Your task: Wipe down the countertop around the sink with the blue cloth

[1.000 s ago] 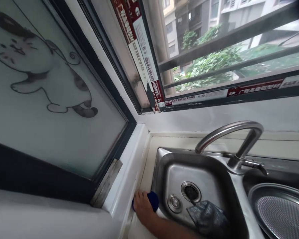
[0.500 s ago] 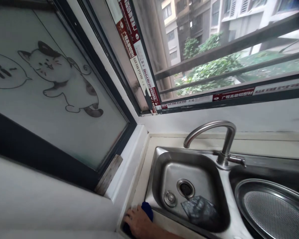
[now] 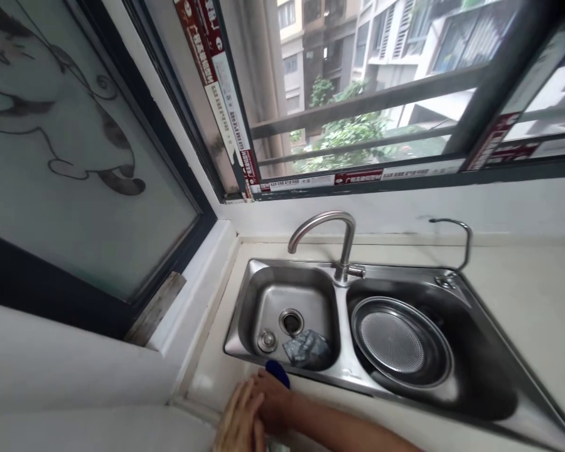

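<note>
My right hand presses a dark blue cloth onto the pale countertop, just in front of the left basin of the steel double sink. Its forearm comes in from the lower right. My left hand is blurred at the bottom edge. Its fingers are stretched out, it holds nothing, and it lies against the right hand's left side. Most of the cloth is hidden under the right hand.
A crumpled grey rag lies in the left basin beside the drain. A round metal strainer pan sits in the right basin. A curved faucet and a thin small tap stand behind. A frosted cat-print pane is on the left.
The view has pulled back and swung right, showing both basins. My right hand has slid the cloth toward the counter's front edge. My left hand has come into view beside it.
</note>
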